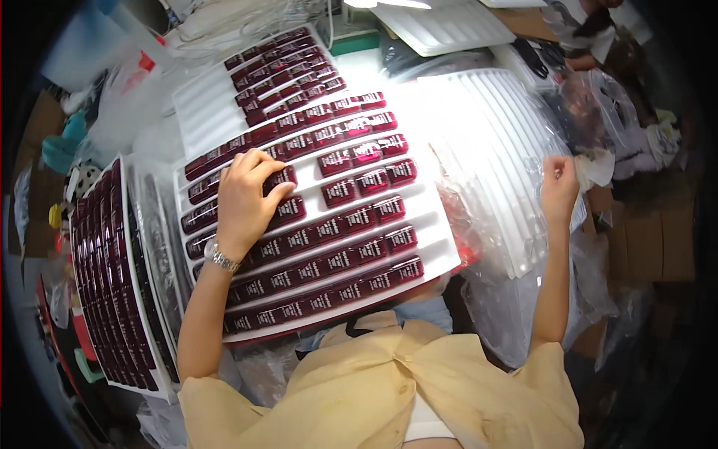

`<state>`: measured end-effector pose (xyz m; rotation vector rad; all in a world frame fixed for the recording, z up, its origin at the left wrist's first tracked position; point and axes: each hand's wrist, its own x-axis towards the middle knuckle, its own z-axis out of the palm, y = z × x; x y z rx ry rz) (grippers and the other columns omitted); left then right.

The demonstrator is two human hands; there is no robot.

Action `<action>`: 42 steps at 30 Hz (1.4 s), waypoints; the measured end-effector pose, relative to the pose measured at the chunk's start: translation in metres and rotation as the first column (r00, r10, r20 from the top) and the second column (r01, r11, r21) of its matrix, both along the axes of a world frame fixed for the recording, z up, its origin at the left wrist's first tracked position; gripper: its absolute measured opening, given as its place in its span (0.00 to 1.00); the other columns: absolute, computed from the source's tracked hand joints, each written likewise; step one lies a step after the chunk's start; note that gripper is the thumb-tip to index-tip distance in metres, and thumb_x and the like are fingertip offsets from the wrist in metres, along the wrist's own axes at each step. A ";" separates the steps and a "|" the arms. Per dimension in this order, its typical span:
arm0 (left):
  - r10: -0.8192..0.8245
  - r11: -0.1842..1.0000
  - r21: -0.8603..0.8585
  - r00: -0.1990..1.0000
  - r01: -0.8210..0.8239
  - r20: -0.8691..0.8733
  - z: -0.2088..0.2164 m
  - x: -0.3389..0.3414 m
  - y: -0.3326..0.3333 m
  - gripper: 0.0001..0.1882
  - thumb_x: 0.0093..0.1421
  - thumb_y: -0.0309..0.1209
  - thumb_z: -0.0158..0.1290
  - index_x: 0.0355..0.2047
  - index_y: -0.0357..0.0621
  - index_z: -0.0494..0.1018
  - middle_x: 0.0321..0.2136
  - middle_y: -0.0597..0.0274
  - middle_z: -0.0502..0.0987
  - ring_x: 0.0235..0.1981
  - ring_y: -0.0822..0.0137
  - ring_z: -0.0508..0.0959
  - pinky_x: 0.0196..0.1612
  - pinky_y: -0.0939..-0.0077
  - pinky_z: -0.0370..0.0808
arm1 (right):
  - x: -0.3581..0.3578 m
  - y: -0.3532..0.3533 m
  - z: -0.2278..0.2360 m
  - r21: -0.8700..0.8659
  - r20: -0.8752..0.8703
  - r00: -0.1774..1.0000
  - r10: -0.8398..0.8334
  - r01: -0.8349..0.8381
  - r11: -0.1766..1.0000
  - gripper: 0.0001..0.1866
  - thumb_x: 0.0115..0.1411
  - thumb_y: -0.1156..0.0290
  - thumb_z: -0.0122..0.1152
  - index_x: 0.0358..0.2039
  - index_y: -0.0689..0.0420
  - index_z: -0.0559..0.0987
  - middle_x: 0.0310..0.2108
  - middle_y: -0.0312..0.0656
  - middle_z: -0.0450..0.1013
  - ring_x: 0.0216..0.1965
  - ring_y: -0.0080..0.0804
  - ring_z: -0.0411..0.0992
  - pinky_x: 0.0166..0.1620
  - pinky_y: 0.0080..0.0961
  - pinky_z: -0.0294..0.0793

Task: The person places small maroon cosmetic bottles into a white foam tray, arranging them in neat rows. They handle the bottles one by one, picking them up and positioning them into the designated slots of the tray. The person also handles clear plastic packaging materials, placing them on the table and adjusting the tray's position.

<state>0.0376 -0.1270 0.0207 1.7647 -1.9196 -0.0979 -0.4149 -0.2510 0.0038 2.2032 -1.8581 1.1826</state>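
Note:
A white ribbed tray (441, 247) lies before me, filled with rows of small glossy dark red containers with pale print. My left hand (250, 191), a metal watch on its wrist, rests over the left middle of these rows. Its thumb and forefinger are bent around one dark red container (281, 178); the other fingers curl over its neighbours. Just right of it, two rows have a gap showing white tray. Off to the right, my right hand (559, 183) is raised with fingers closed, beside the stacked white trays. Whatever it may hold is hidden.
A partly filled tray (202, 112) lies beyond. At left, another tray of dark red containers (112, 277) leans steeply. White ribbed trays (486, 142) in clear plastic are stacked at right. Plastic bags (613, 105) and cardboard boxes (651, 232) crowd the right side.

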 end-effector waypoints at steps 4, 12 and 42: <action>0.012 1.000 -0.019 0.935 -0.020 -0.356 0.004 -0.009 -0.002 0.13 0.48 0.28 0.62 0.35 0.39 0.74 0.29 0.63 0.74 0.27 0.72 0.73 0.31 0.78 0.70 | 0.046 -0.044 0.000 0.152 0.498 0.856 0.137 -0.242 0.958 0.12 0.62 0.64 0.54 0.31 0.61 0.74 0.24 0.36 0.71 0.23 0.22 0.68 0.26 0.21 0.67; 0.062 0.994 -0.040 0.814 -0.104 -0.578 0.011 -0.036 -0.007 0.15 0.50 0.31 0.64 0.35 0.39 0.73 0.28 0.64 0.76 0.25 0.77 0.74 0.30 0.82 0.71 | 0.265 0.027 0.040 0.161 0.985 0.175 -0.001 -0.904 0.396 0.10 0.61 0.73 0.54 0.41 0.64 0.74 0.29 0.38 0.74 0.20 0.15 0.68 0.19 0.10 0.64; -0.069 0.997 0.026 0.997 0.068 0.017 0.003 -0.009 0.036 0.14 0.45 0.32 0.62 0.33 0.42 0.75 0.33 0.65 0.73 0.38 0.63 0.71 0.43 0.69 0.66 | 0.234 0.038 0.029 0.133 0.990 0.138 0.011 -0.972 0.195 0.18 0.54 0.79 0.59 0.47 0.64 0.73 0.34 0.40 0.75 0.29 0.18 0.71 0.35 0.13 0.70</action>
